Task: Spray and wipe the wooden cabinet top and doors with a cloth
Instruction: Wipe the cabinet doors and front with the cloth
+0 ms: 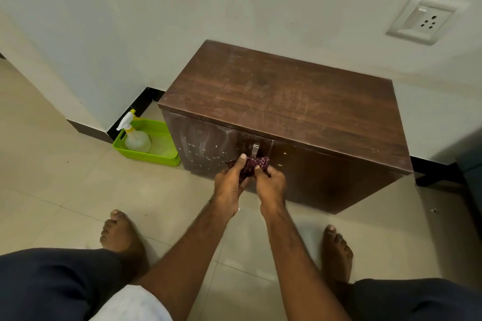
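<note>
Left hand (pixel 229 183) and right hand (pixel 270 185) both pinch the bunched cloth (pixel 252 164); best fold it flat, then wipe the speckled door (pixel 206 147) left of them evenly.

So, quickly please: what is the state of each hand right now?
Left hand: closed, gripping the cloth.
Right hand: closed, pinching the same cloth.
</note>
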